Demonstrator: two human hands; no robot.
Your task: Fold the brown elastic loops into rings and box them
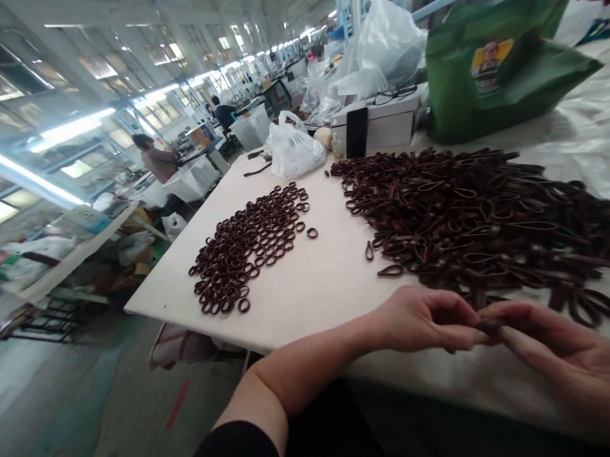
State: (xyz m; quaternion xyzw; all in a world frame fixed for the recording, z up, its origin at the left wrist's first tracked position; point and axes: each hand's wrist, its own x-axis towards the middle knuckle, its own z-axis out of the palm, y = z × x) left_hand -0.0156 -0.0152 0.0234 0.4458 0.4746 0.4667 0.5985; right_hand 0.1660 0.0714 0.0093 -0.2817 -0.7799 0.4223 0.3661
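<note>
My left hand [425,321] and my right hand [559,353] meet at the table's front edge. Between their fingertips they pinch one small dark brown leather loop [490,326], mostly covered by the fingers. Just beyond my hands spreads a large heap of flattened brown leather loops [465,216], with a single loop [390,271] lying at its near left side. Farther left on the white table [331,281] lies a group of round brown rings [255,240], many standing open as circles.
At the back stand a white plastic bag [295,149], a black phone [356,133] leaning on a white box [390,127], and eyeglasses [395,95] on top. A green bag [499,68] stands behind the heap. Two people [157,160] sit at tables across the aisle.
</note>
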